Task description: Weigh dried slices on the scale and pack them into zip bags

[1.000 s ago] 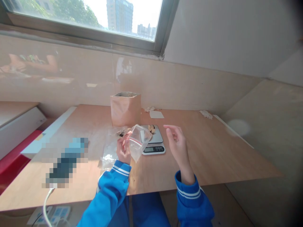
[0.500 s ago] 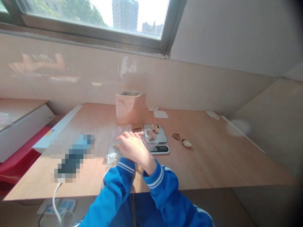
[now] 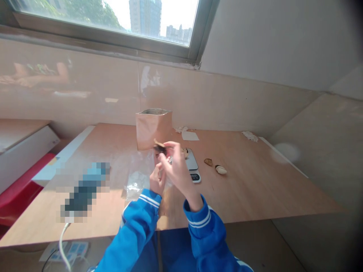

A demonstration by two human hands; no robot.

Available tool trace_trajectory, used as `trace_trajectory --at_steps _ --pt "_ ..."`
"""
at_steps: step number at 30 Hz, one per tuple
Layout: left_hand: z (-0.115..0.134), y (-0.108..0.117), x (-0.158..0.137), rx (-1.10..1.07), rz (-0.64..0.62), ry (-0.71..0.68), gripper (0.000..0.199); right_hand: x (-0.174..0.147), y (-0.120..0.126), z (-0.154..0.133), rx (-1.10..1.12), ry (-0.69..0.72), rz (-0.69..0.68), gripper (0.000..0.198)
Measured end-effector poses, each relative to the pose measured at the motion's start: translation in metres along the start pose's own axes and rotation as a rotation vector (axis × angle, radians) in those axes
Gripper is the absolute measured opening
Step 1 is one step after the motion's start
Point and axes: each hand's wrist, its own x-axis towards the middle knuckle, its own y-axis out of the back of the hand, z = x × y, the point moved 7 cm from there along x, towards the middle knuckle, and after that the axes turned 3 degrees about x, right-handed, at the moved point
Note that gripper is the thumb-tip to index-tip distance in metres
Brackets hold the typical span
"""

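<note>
"Since half a second ago the right hand (image 3: 176, 160) has come off the left hand (image 3: 157, 179), and on my screen it now carries a dark brown piece (image 3: 160, 146) I couldn't see then."

"Nearest first: how are the left fingers?"

"Curled almost closed, just below the right hand. What they hold, if anything, is hidden; I can't tell from here."

"And the right?"

"Thumb and fingers pinch the piece with hardly a gap. It sticks out past the tips, upward and to the left, blurred. I'd pinch lightly, as it looks dry and brittle, and turn the wrist slowly."

"I'd hold the left low and steady, so neither hand jostles the other. What's around them?"

"Clear plastic (image 3: 136, 185) flat on the table (image 3: 255, 189) to the left. To the right sits the scale (image 3: 193, 163), partly behind the right hand; I'd keep that wrist from brushing it. Past it lie a white piece (image 3: 221, 170) and a small brown piece (image 3: 208, 162), near each other."

"Farther off?"

"My view shows a paper bag (image 3: 154, 128) upright, mouth open, and a white slip (image 3: 190, 136) near the wall (image 3: 227, 98)."
</note>
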Motion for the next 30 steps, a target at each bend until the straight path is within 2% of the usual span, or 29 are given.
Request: trace_trajectory --at_steps 3,4,5,6,7,9,10,11,14,15,17,19,22,27,30 --pt "0.003 0.006 -0.008 -0.065 0.077 -0.004 0.026 -0.008 0.082 0.002 0.168 -0.028 0.474 0.028" --pt "0.003 0.008 -0.009 -0.084 0.109 0.002 0.026 -0.015 0.101 0.003 0.171 -0.027 0.607 0.028" --pt "0.002 0.010 -0.009 -0.095 0.139 0.009 0.026 -0.020 0.111 0.005 0.156 -0.034 0.667 0.028" --pt "0.001 0.012 -0.009 -0.102 0.164 0.014 0.025 -0.021 0.113 0.008 0.132 -0.052 0.630 0.029" --pt "0.000 0.013 -0.008 -0.110 0.184 0.011 0.025 -0.020 0.107 0.011 0.101 -0.081 0.502 0.030" --pt "-0.001 0.015 -0.007 -0.134 0.236 -0.014 0.025 -0.017 0.082 0.021 0.029 -0.144 0.150 0.034" --pt "-0.002 0.016 -0.007 -0.149 0.272 -0.025 0.025 -0.019 0.072 0.028 -0.006 -0.167 0.038 0.036" --pt "-0.004 0.018 -0.008 -0.165 0.309 -0.030 0.025 -0.020 0.069 0.036 -0.041 -0.183 0.007 0.038" --pt "-0.009 0.022 -0.009 -0.224 0.395 -0.022 0.027 -0.020 0.070 0.063 -0.185 -0.165 0.101 0.036" --pt "-0.010 0.023 -0.009 -0.247 0.412 -0.023 0.027 -0.020 0.065 0.071 -0.256 -0.136 0.070 0.034" --pt "-0.010 0.023 -0.009 -0.288 0.431 -0.044 0.027 -0.022 0.047 0.087 -0.410 -0.067 -0.074 0.033" --pt "-0.009 0.023 -0.009 -0.321 0.444 -0.071 0.026 -0.027 0.031 0.100 -0.547 -0.029 -0.188 0.041" --pt "-0.008 0.024 -0.009 -0.364 0.459 -0.104 0.026 -0.033 0.021 0.106 -0.676 -0.024 -0.215 0.044" --pt "-0.008 0.024 -0.010 -0.383 0.452 -0.133 0.026 -0.034 0.028 0.097 -0.642 -0.006 -0.166 0.029" --pt "-0.007 0.024 -0.010 -0.388 0.455 -0.128 0.026 -0.032 0.050 0.091 -0.481 -0.131 -0.024 0.019"
